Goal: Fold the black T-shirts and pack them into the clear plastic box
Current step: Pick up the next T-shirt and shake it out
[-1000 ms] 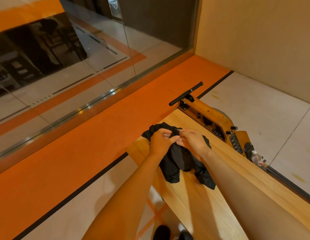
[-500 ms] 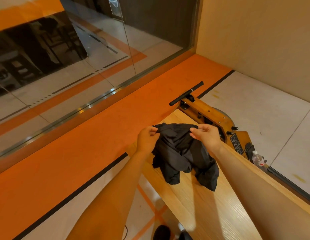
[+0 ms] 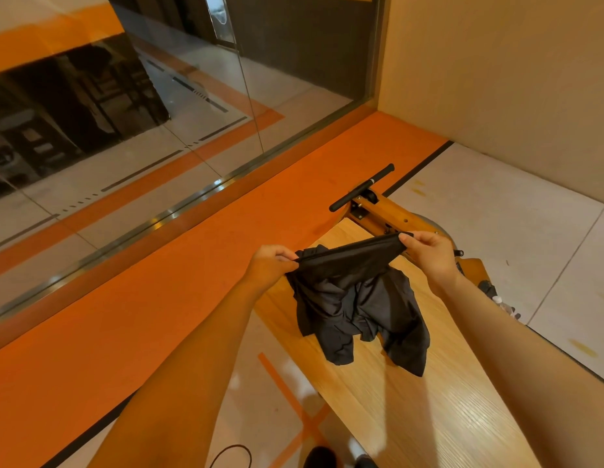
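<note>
A crumpled black T-shirt (image 3: 358, 309) hangs between my hands above the far end of a narrow wooden table (image 3: 429, 417). My left hand (image 3: 268, 265) pinches one end of the shirt's upper edge. My right hand (image 3: 429, 253) pinches the other end. That edge is stretched taut between them, and the rest of the cloth droops in folds down to the tabletop. No clear plastic box is in view.
A wooden rowing machine (image 3: 395, 217) with a black handle bar (image 3: 361, 187) stands just past the table's far end. A plastic bottle (image 3: 503, 307) lies on the floor to the right. A glass wall (image 3: 142, 130) runs along the left, beside an orange floor strip.
My hands have moved apart from a bunched grip at the shirt's middle, and the top edge is now pulled tight and lifted between them. The cloth has opened out below.
</note>
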Tool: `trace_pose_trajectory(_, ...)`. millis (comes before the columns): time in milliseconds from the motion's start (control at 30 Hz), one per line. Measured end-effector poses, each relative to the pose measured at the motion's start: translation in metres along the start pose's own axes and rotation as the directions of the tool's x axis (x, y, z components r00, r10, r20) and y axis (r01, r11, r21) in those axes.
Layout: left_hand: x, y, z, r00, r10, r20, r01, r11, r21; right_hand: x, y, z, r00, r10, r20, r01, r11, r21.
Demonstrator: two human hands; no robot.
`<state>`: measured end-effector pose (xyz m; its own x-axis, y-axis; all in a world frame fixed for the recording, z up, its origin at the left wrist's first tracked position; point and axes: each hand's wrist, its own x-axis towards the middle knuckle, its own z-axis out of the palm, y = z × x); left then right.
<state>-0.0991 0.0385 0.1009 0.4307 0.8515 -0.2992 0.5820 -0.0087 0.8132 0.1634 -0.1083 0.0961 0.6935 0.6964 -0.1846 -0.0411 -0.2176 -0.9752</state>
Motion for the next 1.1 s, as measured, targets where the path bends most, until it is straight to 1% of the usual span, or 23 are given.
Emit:
trace_pose_trajectory(133, -0.005, 0.004, -0.004, 0.995, 0.002, 0.104, 0.01, 0.994, -0.108, -0.001, 0.001, -0.001, 1.0, 0.001, -0.012, -0.001, 1.0, 0.014)
trace_pose_trajectory(233, -0.007, 0.003, -0.003, 0.992, 0.027, 0.12, -0.008, 0.988, -0.155, 0.001, 0.001, 0.001, 1.0, 0.003, 0.002, -0.003, 1.0, 0.017)
trace_pose_trajectory(333, -0.007, 0.001, -0.003, 0.99, 0.056, 0.13, -0.043, 0.994, -0.103, 0.004, 0.001, 0.002, 1.0, 0.008, 0.006, -0.008, 1.0, 0.014)
trace_pose_trajectory(400, -0.006, 0.002, -0.004, 0.989, 0.032, 0.144, -0.023, 0.998, -0.061, 0.005, 0.0, 0.003, 1.0, 0.007, 0.005, -0.007, 1.0, 0.008)
trace_pose_trajectory(500, -0.007, 0.006, -0.007, 0.985, 0.027, 0.171, -0.015, 0.997, -0.071, 0.005, -0.002, 0.005, 1.0, 0.011, 0.011, -0.011, 1.0, 0.004)
trace_pose_trajectory(567, -0.008, 0.008, -0.009, 0.979, 0.072, 0.191, -0.058, 0.995, -0.08, 0.005, -0.002, 0.006, 1.0, 0.018, 0.006, -0.018, 1.0, 0.003)
trace_pose_trajectory(633, -0.01, 0.01, -0.011, 0.972, 0.113, 0.206, -0.105, 0.993, -0.049, 0.005, -0.002, 0.006, 1.0, 0.023, -0.003, -0.023, 1.0, 0.002)
trace_pose_trajectory(767, -0.011, 0.013, -0.013, 0.966, 0.152, 0.211, -0.153, 0.988, -0.013, 0.005, -0.002, 0.008, 0.999, 0.036, -0.017, -0.036, 0.999, -0.002)
trace_pose_trajectory(933, -0.008, 0.009, -0.015, 0.97, 0.14, 0.201, -0.136, 0.99, -0.035, 0.004, -0.004, 0.01, 0.999, 0.048, -0.014, -0.047, 0.999, 0.023)
trace_pose_trajectory(1100, -0.004, 0.007, -0.016, 0.972, 0.096, 0.213, -0.098, 0.995, -0.002, 0.007, -0.005, 0.012, 0.997, 0.05, 0.055, -0.051, 0.999, 0.017)
